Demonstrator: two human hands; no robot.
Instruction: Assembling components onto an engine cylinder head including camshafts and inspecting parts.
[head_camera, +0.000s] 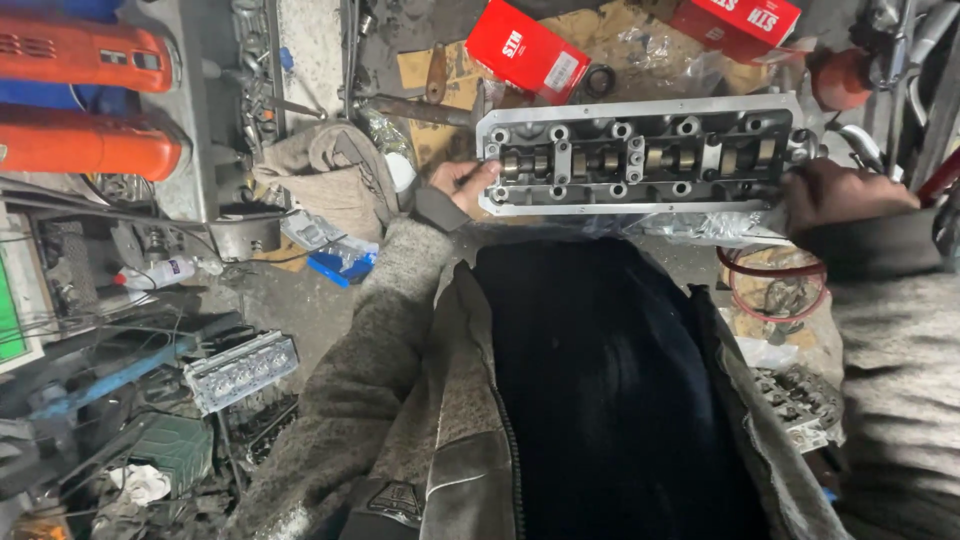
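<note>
A long metal cylinder head (640, 155) with a camshaft along its middle lies flat in front of me, on clear plastic sheet. My left hand (462, 183) grips its left end. My right hand (838, 193) grips its right end, fingers curled over the lower corner. My grey sleeves and dark jacket front fill the lower middle of the view.
Two red cardboard boxes (527, 47) lie behind the head on brown cardboard. A folded rag (335, 170) sits left of it. Orange casings (85, 100) are far left. Another small cylinder head (242, 370) lies on the floor lower left, amid tools and scrap.
</note>
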